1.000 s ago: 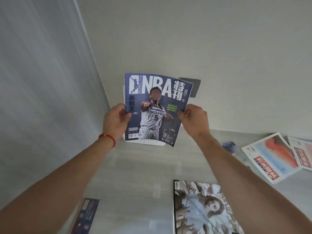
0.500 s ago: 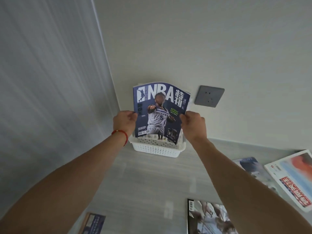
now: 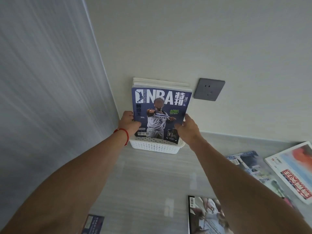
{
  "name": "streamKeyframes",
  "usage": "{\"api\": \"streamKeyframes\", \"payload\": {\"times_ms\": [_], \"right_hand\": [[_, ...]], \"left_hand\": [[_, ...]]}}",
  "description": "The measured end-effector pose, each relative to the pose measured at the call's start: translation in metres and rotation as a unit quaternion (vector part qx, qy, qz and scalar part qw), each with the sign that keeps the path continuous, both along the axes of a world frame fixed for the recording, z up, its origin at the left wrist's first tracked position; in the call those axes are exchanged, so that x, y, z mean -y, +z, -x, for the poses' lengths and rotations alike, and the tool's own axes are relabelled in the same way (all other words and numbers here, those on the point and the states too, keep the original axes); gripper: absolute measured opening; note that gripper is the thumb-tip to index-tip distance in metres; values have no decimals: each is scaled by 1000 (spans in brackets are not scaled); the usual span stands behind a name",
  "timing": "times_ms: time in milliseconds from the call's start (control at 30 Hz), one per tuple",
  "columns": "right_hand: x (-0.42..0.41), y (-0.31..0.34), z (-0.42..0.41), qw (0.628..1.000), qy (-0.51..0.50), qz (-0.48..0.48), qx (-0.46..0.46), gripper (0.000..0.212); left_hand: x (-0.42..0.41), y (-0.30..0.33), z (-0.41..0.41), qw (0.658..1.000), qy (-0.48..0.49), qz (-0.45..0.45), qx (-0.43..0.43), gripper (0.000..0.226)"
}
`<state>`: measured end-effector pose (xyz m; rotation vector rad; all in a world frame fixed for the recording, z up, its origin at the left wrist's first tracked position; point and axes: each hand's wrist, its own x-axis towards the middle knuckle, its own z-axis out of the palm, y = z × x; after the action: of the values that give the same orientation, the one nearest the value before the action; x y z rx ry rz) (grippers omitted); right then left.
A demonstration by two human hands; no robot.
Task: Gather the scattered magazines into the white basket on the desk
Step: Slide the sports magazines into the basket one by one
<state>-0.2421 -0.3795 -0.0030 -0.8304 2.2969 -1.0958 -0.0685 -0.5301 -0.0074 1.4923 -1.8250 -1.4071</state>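
Observation:
A blue NBA magazine (image 3: 162,105) stands upright with its lower edge inside the white perforated basket (image 3: 154,147) in the desk's far corner. Other magazines (image 3: 160,81) stand behind it against the wall. My left hand (image 3: 129,123), with a red string on the wrist, grips the magazine's left edge. My right hand (image 3: 186,130) grips its right edge, low down. On the desk lie a blue-grey magazine (image 3: 251,168), a white and red one (image 3: 293,171), a dark-edged photo one (image 3: 206,215) and a small blue one (image 3: 93,223).
A grey wall socket (image 3: 209,89) sits on the back wall right of the basket. A pale curtain or ribbed wall (image 3: 43,81) closes the left side. The grey desk top (image 3: 152,179) stretches between my forearms.
Both hands have carried the NBA magazine forward and down, from in the air into the basket, in front of the magazines standing there. The view has moved closer.

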Motion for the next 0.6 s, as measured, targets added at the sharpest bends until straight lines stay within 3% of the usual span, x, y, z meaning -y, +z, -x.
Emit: {"api": "streamKeyframes", "payload": {"times_ms": [67,200,267,433,600], "right_hand": [[-9,0,-2,1000,9,-17,-17,38],[-49,6,-2,999,18,-24,-34,36],[-81,8,-2,998,17,-28,-54,29],[-182,6,15,995,-63,-50,-55,28],[-302,-10,47,981,-193,-8,-20,27]], "left_hand": [[-10,1,-1,999,-15,27,11,70],[-57,6,1,977,-11,211,31,69],[-93,10,14,965,-64,254,23,77],[-196,14,68,916,-313,248,32,88],[-293,8,123,865,-452,215,37,87]]}}
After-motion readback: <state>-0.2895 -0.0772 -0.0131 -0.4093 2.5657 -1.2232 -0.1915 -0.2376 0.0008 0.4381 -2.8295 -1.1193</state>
